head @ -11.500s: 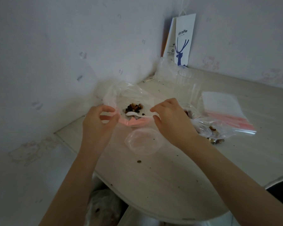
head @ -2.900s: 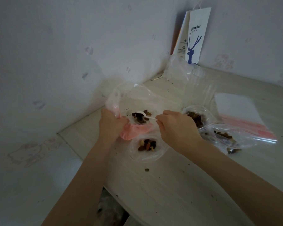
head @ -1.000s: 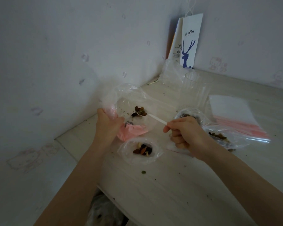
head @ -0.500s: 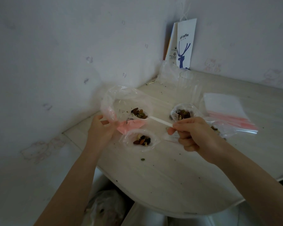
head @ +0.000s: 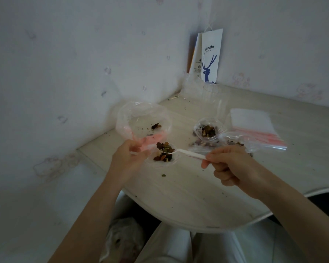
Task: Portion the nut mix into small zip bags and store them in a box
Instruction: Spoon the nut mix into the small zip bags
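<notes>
- While the left hand (head: 130, 154) pinches the pink-strip rim of the large clear plastic zip bag (head: 142, 120) and props its mouth open, the right hand (head: 228, 164) has its fingers curled round the handle end of a white plastic spoon (head: 190, 153).
- Half a second ago the spoon's bowl was at the bag's mouth; it has now swung out and down. Its load of nut mix (head: 164, 147) hangs right over the small round clear plastic dish (head: 161, 158) that sits on the pale wooden table (head: 198, 196), just beside the left hand.
- That dish already holds a small heap of nuts, so this looks like the tipping step of one more scoop, not yet emptied.
- Only a small cluster and some crumbs show inside the big bag, so by my judgement the scooping is close to done.
- A second clear dish (head: 207, 130) of mix stands farther right, touching some filled zip bags (head: 234, 141); a flat stack of empty clear zip bags (head: 254, 126) with pink strips lies just behind them.
- Bagging the dish portions and boxing them seem still ahead; I cannot tell which thing is the storage box.
- One loose green seed lies on the table just in front of the near dish, so spills are a live risk when tipping a heaped spoon.
</notes>
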